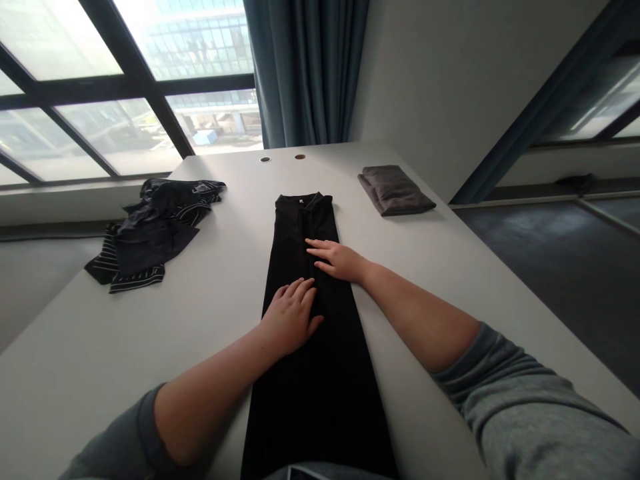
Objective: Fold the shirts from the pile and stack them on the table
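Note:
A long black garment, seemingly a pair of trousers, lies flat and narrow on the white table, its waistband end with a small pale label at the far side and its near end running out of view below me. My left hand rests palm down on its left half, fingers stretched and thumb out to the right. Farther up, my right hand lies flat over the right edge, its fingers spread across the cloth. Neither hand grips anything.
A crumpled dark garment with white stripes lies at the left of the table. A folded dark grey cloth sits at the back right. Two round holes are near the far edge, before a blue curtain and windows.

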{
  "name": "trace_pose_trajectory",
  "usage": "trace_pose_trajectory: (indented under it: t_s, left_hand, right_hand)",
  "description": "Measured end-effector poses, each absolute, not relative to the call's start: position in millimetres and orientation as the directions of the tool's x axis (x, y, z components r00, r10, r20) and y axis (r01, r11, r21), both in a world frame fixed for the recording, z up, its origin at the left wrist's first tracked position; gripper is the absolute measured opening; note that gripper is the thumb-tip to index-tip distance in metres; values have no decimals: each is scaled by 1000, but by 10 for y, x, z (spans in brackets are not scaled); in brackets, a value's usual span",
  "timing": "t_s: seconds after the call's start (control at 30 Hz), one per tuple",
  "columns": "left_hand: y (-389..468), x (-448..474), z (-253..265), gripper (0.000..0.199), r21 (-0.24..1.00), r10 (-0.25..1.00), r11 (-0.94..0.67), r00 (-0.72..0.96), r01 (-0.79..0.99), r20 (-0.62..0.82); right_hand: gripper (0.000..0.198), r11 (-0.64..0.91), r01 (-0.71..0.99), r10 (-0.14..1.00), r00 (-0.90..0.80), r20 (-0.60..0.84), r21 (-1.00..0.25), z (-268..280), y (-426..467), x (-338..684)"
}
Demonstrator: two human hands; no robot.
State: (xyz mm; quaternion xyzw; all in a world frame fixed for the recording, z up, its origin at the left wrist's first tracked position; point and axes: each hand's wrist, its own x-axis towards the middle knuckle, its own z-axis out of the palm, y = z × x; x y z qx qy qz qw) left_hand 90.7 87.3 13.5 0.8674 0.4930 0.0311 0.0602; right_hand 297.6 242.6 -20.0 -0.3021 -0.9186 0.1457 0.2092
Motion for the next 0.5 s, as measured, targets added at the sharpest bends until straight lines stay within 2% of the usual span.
trace_pose_trajectory:
  t_s: [0.2,0.4,0.5]
  left_hand:
    - [782,914,-64,69,82,836,-547,549,833,-1]
    - [787,879,-58,72,72,810,-583,586,809,-31]
    - [808,889,-2,70,102,803,-592,596,799,-4]
  right_hand:
    - [52,747,566,653,-724,224,-348,-236,2456,2930]
    - [61,713,607,685,-709,167,-352,-265,2440,2879]
    - [60,713,593,684,-706,185,-375,-293,2437,2877]
